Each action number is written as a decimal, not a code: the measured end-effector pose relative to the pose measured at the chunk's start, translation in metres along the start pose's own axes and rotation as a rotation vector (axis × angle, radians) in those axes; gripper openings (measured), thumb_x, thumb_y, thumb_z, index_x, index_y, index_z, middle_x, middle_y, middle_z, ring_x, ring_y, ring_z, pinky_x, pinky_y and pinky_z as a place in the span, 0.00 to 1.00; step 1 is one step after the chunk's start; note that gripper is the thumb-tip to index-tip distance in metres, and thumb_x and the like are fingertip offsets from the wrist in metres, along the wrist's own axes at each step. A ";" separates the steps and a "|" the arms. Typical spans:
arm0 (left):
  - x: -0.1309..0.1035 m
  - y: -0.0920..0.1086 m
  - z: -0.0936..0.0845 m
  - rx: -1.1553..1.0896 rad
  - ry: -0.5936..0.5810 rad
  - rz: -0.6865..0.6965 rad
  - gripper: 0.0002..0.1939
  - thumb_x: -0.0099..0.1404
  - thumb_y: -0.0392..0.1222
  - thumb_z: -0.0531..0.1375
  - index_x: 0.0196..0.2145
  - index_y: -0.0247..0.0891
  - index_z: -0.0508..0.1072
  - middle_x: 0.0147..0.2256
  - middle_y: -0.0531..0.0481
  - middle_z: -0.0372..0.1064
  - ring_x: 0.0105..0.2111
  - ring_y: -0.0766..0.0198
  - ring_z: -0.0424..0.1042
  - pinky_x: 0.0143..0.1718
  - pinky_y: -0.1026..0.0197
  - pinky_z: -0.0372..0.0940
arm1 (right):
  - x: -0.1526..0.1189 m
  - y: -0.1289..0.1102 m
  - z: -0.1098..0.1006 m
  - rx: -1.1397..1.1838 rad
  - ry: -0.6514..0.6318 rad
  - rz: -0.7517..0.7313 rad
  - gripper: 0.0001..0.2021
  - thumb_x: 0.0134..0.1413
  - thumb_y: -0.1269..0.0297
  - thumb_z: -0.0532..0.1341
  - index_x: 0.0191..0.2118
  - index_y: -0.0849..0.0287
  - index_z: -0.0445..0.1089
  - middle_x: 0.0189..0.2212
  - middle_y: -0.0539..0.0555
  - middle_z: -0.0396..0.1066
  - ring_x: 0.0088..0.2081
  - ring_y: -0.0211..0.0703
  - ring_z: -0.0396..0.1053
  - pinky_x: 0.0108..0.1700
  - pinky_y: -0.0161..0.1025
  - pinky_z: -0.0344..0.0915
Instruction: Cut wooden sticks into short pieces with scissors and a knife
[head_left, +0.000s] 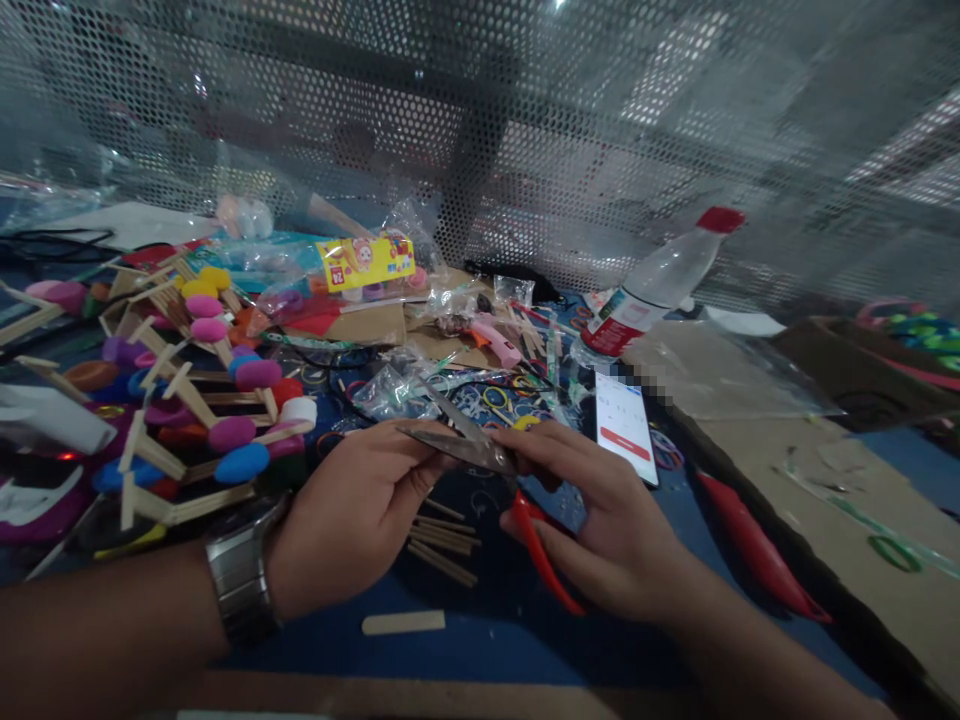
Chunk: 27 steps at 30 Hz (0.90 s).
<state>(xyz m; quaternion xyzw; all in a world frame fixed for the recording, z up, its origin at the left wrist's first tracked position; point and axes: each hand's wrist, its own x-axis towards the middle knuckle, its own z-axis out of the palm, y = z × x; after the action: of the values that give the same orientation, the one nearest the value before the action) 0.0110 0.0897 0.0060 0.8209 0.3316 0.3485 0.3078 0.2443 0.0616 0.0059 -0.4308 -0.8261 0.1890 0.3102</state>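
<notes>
My right hand (622,520) grips a pair of scissors (541,560) by its red handles. The blades are parted and point left, lying across the fingertips of my left hand (349,515). That hand is closed in a pinch with a metal watch (244,565) on its wrist; whatever sits between its fingers is hidden. Below the hands, several thin wooden strips (442,548) lie on the blue tabletop (525,650). Nearer to me is a short flat craft stick (403,622), rounded at the left and cut square at the right.
At left stands a pile of craft-stick pieces with colourful foam tops (232,433). Behind are a yellow-labelled packet (367,262), a pink glue gun (495,342) and scattered rubber bands (487,400). A leaning bottle (652,280), a phone (624,425) and a red pouch-like object (761,545) lie right.
</notes>
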 end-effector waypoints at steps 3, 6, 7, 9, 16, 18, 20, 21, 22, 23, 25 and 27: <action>-0.001 0.001 0.000 -0.037 0.024 0.000 0.13 0.74 0.36 0.51 0.42 0.40 0.75 0.44 0.51 0.77 0.46 0.63 0.74 0.51 0.62 0.65 | 0.000 0.001 -0.001 0.004 0.015 -0.030 0.23 0.58 0.65 0.63 0.60 0.53 0.66 0.40 0.56 0.68 0.37 0.47 0.68 0.38 0.43 0.67; -0.002 0.003 -0.001 -0.065 0.016 -0.010 0.12 0.72 0.32 0.51 0.38 0.39 0.74 0.39 0.52 0.76 0.40 0.65 0.73 0.44 0.63 0.65 | 0.000 0.001 -0.002 0.012 0.016 -0.075 0.24 0.57 0.66 0.64 0.60 0.54 0.66 0.41 0.56 0.68 0.39 0.47 0.68 0.39 0.43 0.67; -0.002 0.003 -0.002 -0.061 0.012 -0.011 0.12 0.71 0.30 0.51 0.37 0.39 0.73 0.37 0.53 0.75 0.38 0.66 0.72 0.42 0.64 0.65 | 0.000 0.001 -0.002 0.015 0.015 -0.088 0.24 0.56 0.66 0.64 0.60 0.54 0.66 0.41 0.56 0.67 0.39 0.47 0.68 0.39 0.43 0.67; -0.002 0.004 -0.003 -0.052 0.004 -0.005 0.12 0.70 0.29 0.52 0.35 0.39 0.72 0.34 0.54 0.74 0.36 0.66 0.71 0.39 0.64 0.64 | 0.000 0.001 -0.002 0.013 0.012 -0.103 0.25 0.56 0.67 0.63 0.60 0.54 0.66 0.40 0.55 0.67 0.38 0.47 0.67 0.39 0.43 0.67; 0.000 0.007 -0.004 -0.054 -0.013 0.040 0.14 0.70 0.28 0.50 0.35 0.39 0.73 0.32 0.52 0.73 0.33 0.65 0.71 0.39 0.62 0.66 | -0.002 -0.001 -0.002 -0.012 0.006 -0.109 0.25 0.56 0.65 0.63 0.60 0.52 0.66 0.40 0.57 0.67 0.38 0.49 0.68 0.38 0.44 0.69; 0.000 0.007 -0.003 -0.027 -0.010 0.051 0.13 0.70 0.29 0.50 0.34 0.39 0.72 0.30 0.52 0.72 0.32 0.64 0.71 0.40 0.61 0.67 | -0.002 -0.001 -0.002 -0.012 0.007 -0.118 0.25 0.57 0.64 0.62 0.61 0.52 0.66 0.40 0.56 0.67 0.38 0.49 0.68 0.38 0.45 0.69; 0.000 0.006 -0.003 -0.008 -0.003 0.056 0.13 0.69 0.29 0.50 0.32 0.39 0.71 0.30 0.52 0.72 0.33 0.64 0.72 0.40 0.61 0.68 | -0.002 0.000 -0.002 -0.011 0.007 -0.130 0.25 0.58 0.65 0.62 0.61 0.52 0.66 0.40 0.56 0.67 0.37 0.49 0.68 0.37 0.45 0.69; -0.001 0.006 -0.003 -0.006 -0.001 0.061 0.13 0.69 0.28 0.50 0.33 0.39 0.71 0.31 0.52 0.73 0.33 0.64 0.72 0.40 0.62 0.68 | -0.002 0.000 -0.002 -0.011 0.010 -0.137 0.25 0.58 0.65 0.61 0.61 0.52 0.66 0.39 0.56 0.67 0.37 0.49 0.68 0.37 0.45 0.69; -0.001 0.006 -0.002 -0.010 0.002 0.065 0.13 0.69 0.27 0.50 0.33 0.39 0.72 0.32 0.52 0.74 0.34 0.64 0.73 0.41 0.63 0.68 | -0.002 -0.001 -0.002 -0.011 0.012 -0.139 0.25 0.58 0.66 0.61 0.61 0.52 0.66 0.39 0.56 0.67 0.37 0.49 0.68 0.37 0.45 0.70; -0.001 0.005 -0.002 -0.015 0.004 0.068 0.13 0.69 0.27 0.51 0.34 0.39 0.72 0.33 0.52 0.75 0.35 0.65 0.73 0.42 0.63 0.68 | -0.002 -0.001 -0.002 -0.015 0.018 -0.137 0.25 0.58 0.67 0.61 0.61 0.52 0.66 0.38 0.56 0.67 0.37 0.48 0.68 0.37 0.44 0.70; -0.002 0.005 -0.001 -0.018 0.016 0.074 0.13 0.70 0.28 0.52 0.36 0.39 0.74 0.36 0.52 0.76 0.38 0.64 0.74 0.44 0.64 0.67 | -0.003 -0.001 -0.002 -0.028 0.029 -0.118 0.25 0.58 0.71 0.61 0.61 0.51 0.67 0.37 0.55 0.68 0.35 0.46 0.69 0.36 0.41 0.69; -0.002 0.005 0.000 -0.029 0.024 0.060 0.12 0.72 0.32 0.53 0.36 0.39 0.75 0.36 0.52 0.78 0.39 0.64 0.75 0.45 0.64 0.67 | -0.004 -0.001 -0.001 -0.043 0.033 -0.087 0.25 0.58 0.75 0.60 0.59 0.51 0.68 0.36 0.54 0.69 0.33 0.43 0.69 0.34 0.39 0.69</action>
<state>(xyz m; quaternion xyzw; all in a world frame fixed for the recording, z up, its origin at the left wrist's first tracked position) 0.0113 0.0857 0.0089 0.8216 0.3056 0.3722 0.3052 0.2456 0.0579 0.0061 -0.4042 -0.8427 0.1502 0.3224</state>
